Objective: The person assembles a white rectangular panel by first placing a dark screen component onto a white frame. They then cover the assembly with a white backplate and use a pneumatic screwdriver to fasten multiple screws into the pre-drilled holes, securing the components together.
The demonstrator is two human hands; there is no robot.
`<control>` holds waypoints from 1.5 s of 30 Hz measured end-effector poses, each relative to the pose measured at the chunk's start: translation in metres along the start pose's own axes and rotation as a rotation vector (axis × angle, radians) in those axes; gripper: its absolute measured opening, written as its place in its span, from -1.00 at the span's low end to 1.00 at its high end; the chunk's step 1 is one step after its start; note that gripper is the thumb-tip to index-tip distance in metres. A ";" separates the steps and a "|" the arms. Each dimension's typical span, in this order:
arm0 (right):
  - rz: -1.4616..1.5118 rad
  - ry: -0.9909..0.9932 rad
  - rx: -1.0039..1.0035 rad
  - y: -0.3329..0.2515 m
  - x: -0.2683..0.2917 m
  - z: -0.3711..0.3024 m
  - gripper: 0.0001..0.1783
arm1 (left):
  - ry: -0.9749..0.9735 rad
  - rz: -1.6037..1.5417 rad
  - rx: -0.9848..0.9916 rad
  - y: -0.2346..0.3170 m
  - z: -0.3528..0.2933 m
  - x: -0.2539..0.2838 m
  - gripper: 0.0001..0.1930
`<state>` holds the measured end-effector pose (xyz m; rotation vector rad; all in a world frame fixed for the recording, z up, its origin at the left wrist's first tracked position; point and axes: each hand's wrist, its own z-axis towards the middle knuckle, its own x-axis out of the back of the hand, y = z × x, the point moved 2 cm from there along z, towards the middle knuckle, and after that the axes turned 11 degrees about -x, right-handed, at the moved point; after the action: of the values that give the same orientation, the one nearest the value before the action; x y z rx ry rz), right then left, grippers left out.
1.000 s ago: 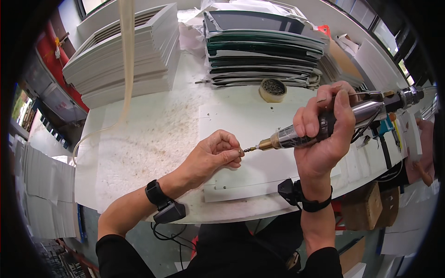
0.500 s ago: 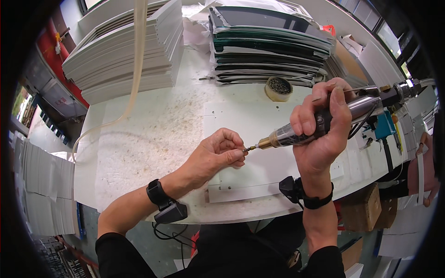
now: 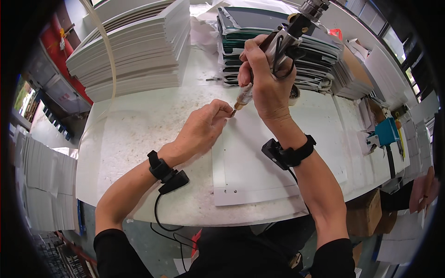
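Note:
My right hand (image 3: 269,90) grips a silver air screwdriver (image 3: 296,32), tilted with its brass-coloured nose (image 3: 243,96) pointing down and left. At the bit's tip, my left hand (image 3: 200,127) pinches a small dark screw (image 3: 232,113), mostly hidden by the fingertips. Both meet over the far left corner of a flat white panel (image 3: 273,176) lying on the table. Small dark dots show near the panel's near left corner. Behind my right wrist, a round tub of small dark screws (image 3: 294,94) is partly hidden.
White panels (image 3: 134,60) are stacked at the back left, dark glass sheets (image 3: 232,46) at the back middle. A teal tool (image 3: 385,131) rests at the right. A pale hose (image 3: 111,60) hangs on the left. Another person's hand (image 3: 422,192) shows at the right edge.
Both hands have moved away from me to the panel's far left corner. The screwdriver has swung from nearly level to steeply tilted, its tip still at my left fingers.

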<state>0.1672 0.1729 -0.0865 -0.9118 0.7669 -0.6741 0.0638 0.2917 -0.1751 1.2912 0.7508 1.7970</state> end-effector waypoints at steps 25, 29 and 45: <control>-0.035 -0.115 -0.098 0.025 -0.008 0.017 -0.82 | -0.112 0.450 -0.195 -0.023 -0.012 0.010 -0.57; -0.067 -0.140 -0.119 0.027 -0.009 0.018 -0.76 | -0.171 0.513 -0.204 -0.025 -0.015 0.008 -0.52; -0.073 -0.139 -0.019 -0.015 0.004 0.012 -0.69 | -0.260 0.700 -0.300 -0.013 -0.015 0.009 -0.46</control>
<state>0.1760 0.1680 -0.0697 -0.9968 0.6196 -0.6614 0.0513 0.3059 -0.1853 1.6519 -0.1481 2.0992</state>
